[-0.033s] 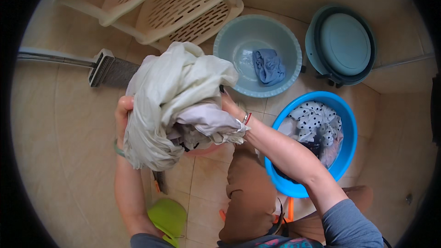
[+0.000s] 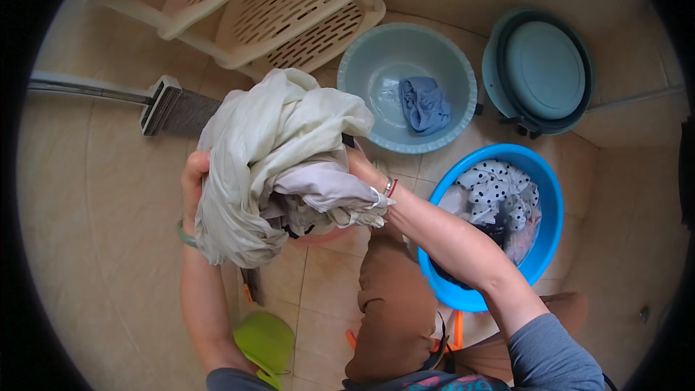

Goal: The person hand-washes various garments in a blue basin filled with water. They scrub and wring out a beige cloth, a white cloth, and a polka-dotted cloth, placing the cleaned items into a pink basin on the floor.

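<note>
A large bundle of laundry, off-white fabric wrapped around pale lilac and darker pieces, is held up between my two hands. My left hand grips its left side, the thumb showing at the edge and the other fingers hidden. On the opposite side my right hand holds the bundle, its fingers mostly covered by cloth. Beneath the bundle a bit of a pink basin shows. To the right, a bright blue basin holds dotted white cloth and other garments.
A grey-blue basin with a folded blue cloth stands beyond the bundle. Stacked basins lean at the far right wall. A cream slotted rack, a flat mop and a green dustpan-like object are around me.
Almost nothing differs. The cloth over my right hand has shifted slightly; both hands keep their hold on the bundle.
</note>
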Motion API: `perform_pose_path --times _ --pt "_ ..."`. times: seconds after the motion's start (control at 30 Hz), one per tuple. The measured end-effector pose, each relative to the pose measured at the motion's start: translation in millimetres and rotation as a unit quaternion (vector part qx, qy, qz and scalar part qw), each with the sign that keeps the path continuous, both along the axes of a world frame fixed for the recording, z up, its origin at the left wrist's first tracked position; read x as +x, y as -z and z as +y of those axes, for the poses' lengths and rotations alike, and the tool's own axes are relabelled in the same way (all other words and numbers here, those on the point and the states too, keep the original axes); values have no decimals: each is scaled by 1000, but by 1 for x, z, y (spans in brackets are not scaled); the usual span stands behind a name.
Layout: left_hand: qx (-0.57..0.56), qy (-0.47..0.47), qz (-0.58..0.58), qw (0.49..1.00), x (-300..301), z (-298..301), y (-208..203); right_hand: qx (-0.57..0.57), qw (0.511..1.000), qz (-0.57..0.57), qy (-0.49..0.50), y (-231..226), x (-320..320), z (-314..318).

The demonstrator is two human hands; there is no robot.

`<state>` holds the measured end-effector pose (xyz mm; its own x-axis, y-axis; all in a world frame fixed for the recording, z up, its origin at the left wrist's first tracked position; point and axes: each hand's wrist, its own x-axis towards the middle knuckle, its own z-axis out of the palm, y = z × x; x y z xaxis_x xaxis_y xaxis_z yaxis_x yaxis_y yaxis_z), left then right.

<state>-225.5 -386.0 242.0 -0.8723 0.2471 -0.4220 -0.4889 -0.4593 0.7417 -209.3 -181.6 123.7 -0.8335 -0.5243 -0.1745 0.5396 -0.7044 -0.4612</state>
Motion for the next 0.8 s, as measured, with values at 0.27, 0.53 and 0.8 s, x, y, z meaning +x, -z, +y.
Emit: perform_pose_path --times 0.27,0.53,0.8 --pt "-428 -102 279 853 -16 6 39 -57 997 6 -43 -51 17 47" --pt "-298 -233 282 882 3 111 43 341 892 265 135 -72 19 46" --pt "-204 -44 152 966 10 63 107 185 972 -17 145 -2 11 73"
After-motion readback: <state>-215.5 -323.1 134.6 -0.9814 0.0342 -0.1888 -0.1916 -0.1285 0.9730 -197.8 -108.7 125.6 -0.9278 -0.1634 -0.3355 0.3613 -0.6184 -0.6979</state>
